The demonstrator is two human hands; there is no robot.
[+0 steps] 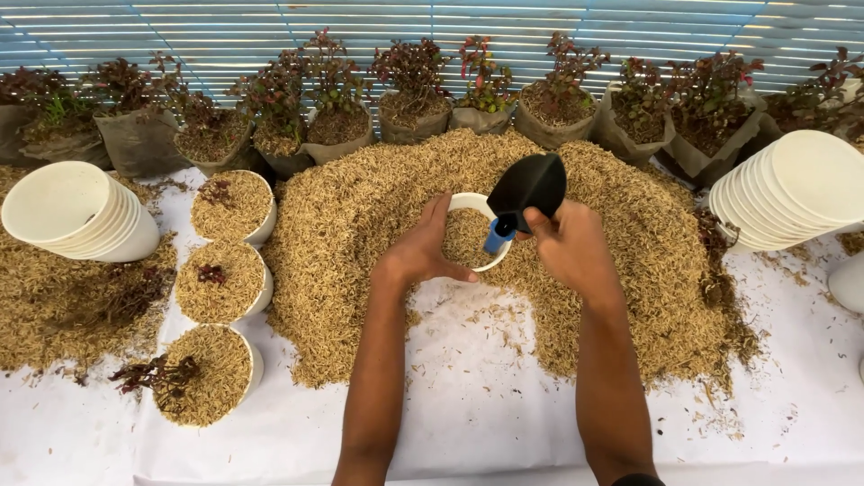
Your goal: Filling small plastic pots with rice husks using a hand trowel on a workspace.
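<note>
Head view, left hand: the left hand (423, 255) is cupped around the near-left side of a white pot (470, 230), thumb along the rim at about 5 o'clock, fingers wrapping the wall at 9 o'clock.
Head view, right hand: the right hand (569, 249) is closed around a black scoop with a blue handle (525, 191), held tilted over the pot's rim at 2 o'clock.
White pot: it sits at the centre of the view, sunk in the near edge of the husk heap (621, 234) and partly filled with husk.
Husk heap: a broad golden mound on the white sheet (468, 405), curving around the pot from 9 to 4 o'clock.
Filled pots: three white filled pots (222, 282) stand in a row at 9 o'clock, each topped with husk and a dark red cutting.
Empty stacks: the left stack of white pots (76, 213) lies on its side at 10 o'clock, the right stack of white pots (792, 189) at 2 o'clock.
Plants: bagged red-leaved plants (414, 90) line the far edge at 12 o'clock.
</note>
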